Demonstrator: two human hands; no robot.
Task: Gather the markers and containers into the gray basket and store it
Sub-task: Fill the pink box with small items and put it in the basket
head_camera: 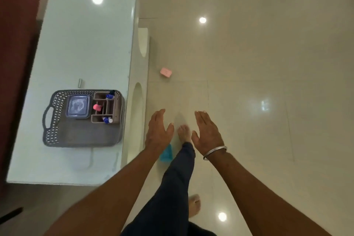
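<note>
Bare forearms reach out over the glossy floor. The left hand and the right hand are both spread with straight fingers and hold nothing; a metal bangle rings the right wrist. The gray basket sits on the glass worktop close to its floor-side edge, toward the near corner. Inside it are a clear lidded container and a brown organiser with markers upright in its cells. A small silver cylinder lies just beyond the basket. On the floor lie a pink item and a blue item, the blue one partly hidden by the left wrist. The basket looks like light, slightly flexible lattice plastic, loaded toward one end. It probably wants a level two-handed lift, one hand in the end handle, lest the markers tip.
</note>
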